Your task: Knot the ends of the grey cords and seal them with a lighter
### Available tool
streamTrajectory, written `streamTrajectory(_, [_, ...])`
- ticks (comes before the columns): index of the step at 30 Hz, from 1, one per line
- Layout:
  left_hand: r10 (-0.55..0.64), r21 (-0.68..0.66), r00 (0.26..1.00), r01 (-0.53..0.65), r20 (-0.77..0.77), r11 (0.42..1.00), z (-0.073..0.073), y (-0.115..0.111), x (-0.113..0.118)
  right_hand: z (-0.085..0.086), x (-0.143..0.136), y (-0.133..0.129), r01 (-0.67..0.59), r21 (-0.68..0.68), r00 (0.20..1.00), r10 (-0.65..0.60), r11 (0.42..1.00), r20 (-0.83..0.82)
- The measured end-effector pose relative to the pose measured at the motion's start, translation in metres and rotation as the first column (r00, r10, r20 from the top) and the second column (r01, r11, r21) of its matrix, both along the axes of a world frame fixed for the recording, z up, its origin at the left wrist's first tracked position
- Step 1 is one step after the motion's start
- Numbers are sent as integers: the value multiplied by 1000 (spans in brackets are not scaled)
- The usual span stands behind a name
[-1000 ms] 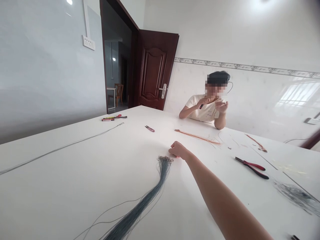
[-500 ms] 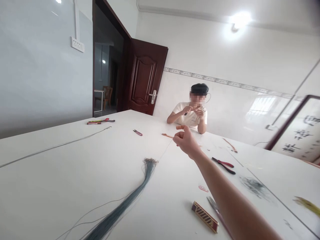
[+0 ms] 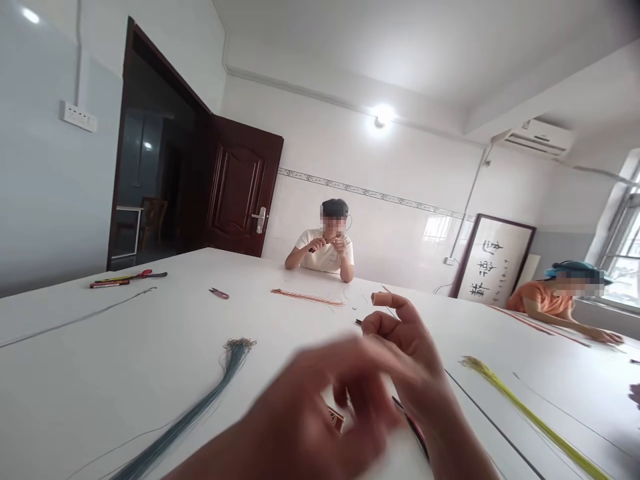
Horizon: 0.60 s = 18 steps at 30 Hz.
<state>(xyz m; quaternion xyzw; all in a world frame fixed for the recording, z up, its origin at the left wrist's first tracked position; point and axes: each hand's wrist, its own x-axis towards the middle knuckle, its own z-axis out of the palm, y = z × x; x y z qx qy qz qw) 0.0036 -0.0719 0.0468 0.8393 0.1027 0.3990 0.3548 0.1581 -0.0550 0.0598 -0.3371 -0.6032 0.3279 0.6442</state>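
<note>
My right hand [image 3: 405, 340] is raised over the table with its thumb and fingers pinched together. A thin strand ran to these fingers a moment ago and is too fine to make out against them now. Crossing in front, my left hand [image 3: 335, 400] is close to the camera and smeared by motion, so its grip is unclear. To their left lies a bundle of grey-blue strands [image 3: 200, 400] with a curled, knotted end. A small patterned box [image 3: 336, 419] and dark-and-red pliers [image 3: 413, 423] show partly between and behind the hands.
Small snips [image 3: 220, 293], a pile of tools [image 3: 127, 279] and an orange strand bundle [image 3: 307, 297] lie farther off. A yellow bundle [image 3: 530, 417] is at the right. One person [image 3: 323, 257] sits opposite; another [image 3: 545, 300] leans on the table at the right.
My view has swung right and up. My right hand has drawn back from its outstretched reach, and my left hand has come into view in front of it.
</note>
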Motion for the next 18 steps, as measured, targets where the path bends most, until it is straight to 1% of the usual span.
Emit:
streamTrajectory(1, [138,-29,988,-136,74,990,9,6,-3,-1,2,-2,-6,9,999,6,1000,-36])
streamTrajectory(2, [312,-80,936,-303,164,950,15,10,-4,-2,2,-3,-7,11,998,7,1000,-61])
streamTrajectory(3, [398,-109,898,-384,187,917,20,14,-3,-3,2,-3,-4,3,997,5,1000,-75])
streamTrajectory(4, [454,-136,869,-435,197,890,22,17,-2,-4,2,-3,-4,-7,997,3,1000,-78])
streamTrajectory(5, [469,-157,862,-445,191,882,22,19,0,-4,1,-3,-10,-15,997,9,1000,-72])
streamTrajectory(7, [433,-208,884,-397,174,894,18,20,3,-5,-2,-4,-35,-28,998,34,999,-48])
streamTrajectory(10, [422,-277,886,-363,191,889,10,22,6,-5,-4,-8,-36,-61,999,35,997,-21])
streamTrajectory(12, [405,-248,896,-357,181,901,7,24,6,-4,-5,-10,-14,-82,1000,12,997,-14])
streamTrajectory(14, [391,-222,901,-349,186,910,6,25,7,-4,-3,-9,-20,-86,1000,20,996,-3])
streamTrajectory(16, [414,-287,879,-343,236,894,8,26,10,-6,1,-6,-66,-70,998,66,995,8])
streamTrajectory(18, [441,-414,849,-304,291,858,10,25,14,-8,5,-3,-110,-43,994,111,993,5])
